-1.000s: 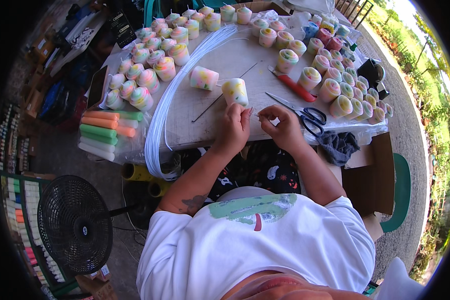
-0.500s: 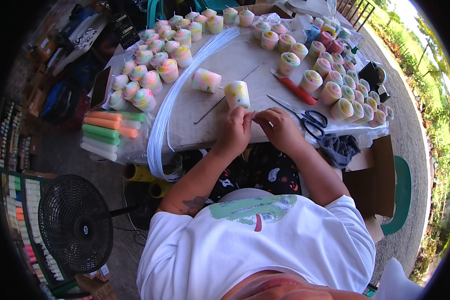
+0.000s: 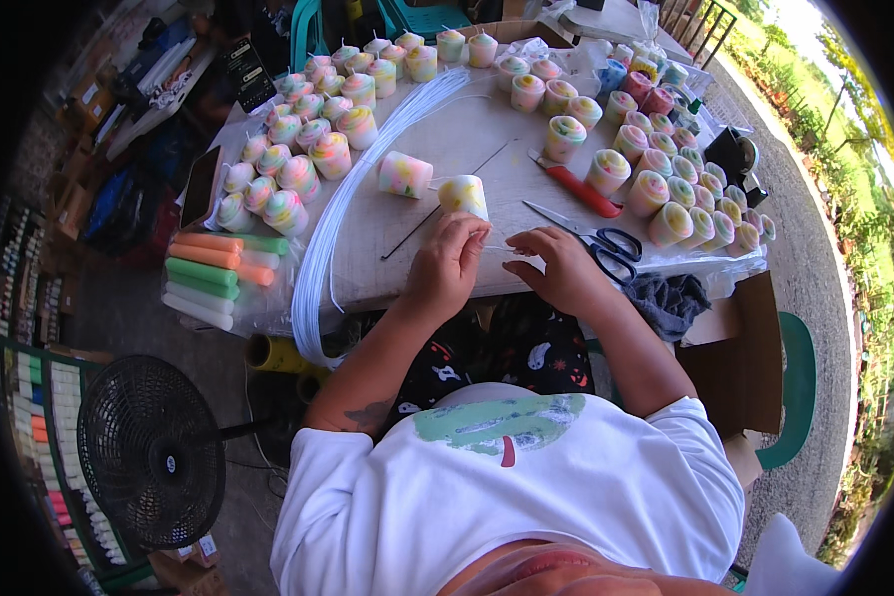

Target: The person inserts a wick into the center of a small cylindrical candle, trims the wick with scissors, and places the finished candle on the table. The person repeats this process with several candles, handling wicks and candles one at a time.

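Observation:
A white candle with yellow and pink swirls (image 3: 462, 195) lies on its side at the tabletop's near middle. Just below it my left hand (image 3: 447, 263) is closed in a pinch on a thin white wick, of which only a faint strand shows past the fingertips. My right hand (image 3: 558, 266) hovers a little to the right, thumb and fingers apart, nothing visibly gripped. Left of the first candle lies another candle (image 3: 404, 175), pink and white. Beyond them a thin dark rod (image 3: 412, 234) rests slantwise. Black-handled scissors (image 3: 614, 250) and a red-handled knife (image 3: 584, 191) lie right of my hands.
A bundle of long white wicks (image 3: 340, 214) curves over the table's near edge. Rows of swirled candles stand at left (image 3: 330, 155) and right (image 3: 671, 224). Coloured wax sticks (image 3: 204, 266) lie front left, a dark cloth (image 3: 669, 300) front right. A black fan (image 3: 149, 452) stands lower left.
My hands, pinched together before, have come apart. The right one has opened its fingers, while the left stays closed by the candle. The whole view has shifted slightly.

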